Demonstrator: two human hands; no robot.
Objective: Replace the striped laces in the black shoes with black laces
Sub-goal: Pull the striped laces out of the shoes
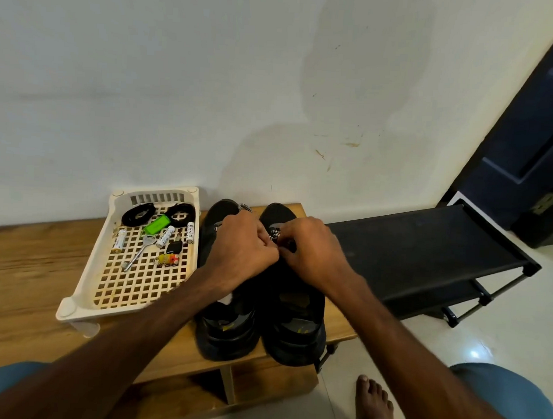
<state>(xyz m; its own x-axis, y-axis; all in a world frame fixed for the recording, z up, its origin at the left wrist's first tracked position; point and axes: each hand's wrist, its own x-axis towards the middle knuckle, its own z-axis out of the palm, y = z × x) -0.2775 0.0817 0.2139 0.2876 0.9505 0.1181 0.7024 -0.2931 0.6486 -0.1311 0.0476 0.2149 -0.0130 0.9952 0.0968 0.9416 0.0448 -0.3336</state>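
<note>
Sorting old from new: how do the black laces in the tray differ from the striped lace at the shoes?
Colour: the black laces are plain black; the striped lace is black and white. Place: the black laces lie coiled in the white tray; the striped lace sits on the right shoe. Handling: the black laces lie untouched; the left hand and right hand pinch the striped lace. Both are shoelaces.

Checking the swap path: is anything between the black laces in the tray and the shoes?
Only the low side wall of the tray stands between the black laces and the shoes. The striped lace still fills the right-hand shoe, pinched by left hand and right hand.
</note>
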